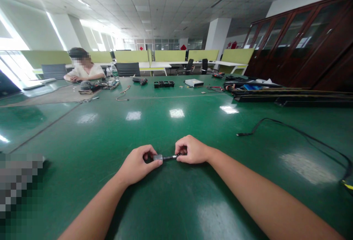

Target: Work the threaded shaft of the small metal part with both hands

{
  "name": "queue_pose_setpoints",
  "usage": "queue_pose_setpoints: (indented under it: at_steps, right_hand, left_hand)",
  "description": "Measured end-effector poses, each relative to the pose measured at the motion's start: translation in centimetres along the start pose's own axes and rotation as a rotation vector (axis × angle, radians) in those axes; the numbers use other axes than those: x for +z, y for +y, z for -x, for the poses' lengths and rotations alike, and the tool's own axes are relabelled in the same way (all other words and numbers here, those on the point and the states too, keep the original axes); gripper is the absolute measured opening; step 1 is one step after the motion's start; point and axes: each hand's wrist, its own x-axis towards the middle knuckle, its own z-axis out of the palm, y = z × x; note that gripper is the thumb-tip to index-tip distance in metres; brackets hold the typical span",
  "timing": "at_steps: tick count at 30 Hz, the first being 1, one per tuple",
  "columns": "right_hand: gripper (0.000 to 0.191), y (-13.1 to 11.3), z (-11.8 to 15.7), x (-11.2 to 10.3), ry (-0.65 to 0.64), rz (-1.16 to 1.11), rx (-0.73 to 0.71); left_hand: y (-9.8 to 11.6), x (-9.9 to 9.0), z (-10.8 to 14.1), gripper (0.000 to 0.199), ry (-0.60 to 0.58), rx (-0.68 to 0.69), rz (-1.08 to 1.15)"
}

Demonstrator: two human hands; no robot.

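Note:
My left hand (139, 164) pinches a small grey metallic block (158, 157) between thumb and fingers, low over the green table. From the block a thin dark stem (168, 158), perhaps a short cable, runs right to a silvery end piece (174, 156). My right hand (192, 150) is closed on that end, thumb against curled fingers. Part of the piece lies hidden inside the right hand, so its exact kind cannot be made out.
A black cable (289, 130) with a plug curves across the right side of the table (204, 129). Dark metal rails (275, 95) are piled at the back right. A white box (193, 82), a black fan-like unit (164, 84) and a seated person (85, 69) are farther back.

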Motion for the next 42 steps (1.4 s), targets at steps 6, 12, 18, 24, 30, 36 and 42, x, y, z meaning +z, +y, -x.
queue_pose_setpoints:
  at_steps: [6, 12, 18, 24, 30, 36, 42]
  right_hand:
    - [0.007, -0.5, -0.3, 0.8, 0.053, 0.043, -0.073]
    - [0.026, -1.8, -0.6, 1.9, 0.09, 0.057, -0.098]
    - [0.046, -1.8, -0.6, 2.4, 0.075, -0.081, -0.077]
    - [0.044, -1.7, -0.7, 2.4, 0.057, -0.09, -0.05]
    - [0.038, -1.7, -0.8, 2.2, 0.064, -0.035, -0.076]
    - [0.03, -1.8, -0.8, 2.1, 0.06, 0.021, -0.094]
    - [0.02, -2.0, -0.8, 2.0, 0.056, 0.036, -0.103]
  left_hand:
    - [-0.1, 0.0, 0.0, 0.024, -0.003, -0.001, 0.001]
    - [-0.4, 0.2, -0.1, 0.023, -0.002, -0.001, 0.017]
    - [-0.5, 0.2, -0.1, 0.024, -0.002, 0.0, 0.009]
    - [-0.4, 0.2, -0.1, 0.024, -0.005, -0.002, 0.002]
    - [-0.3, 0.1, -0.1, 0.024, -0.009, -0.012, -0.014]
    - [-0.3, 0.1, 0.0, 0.024, -0.005, -0.018, -0.028]
    - [-0.2, 0.1, 0.0, 0.024, -0.005, -0.022, -0.04]
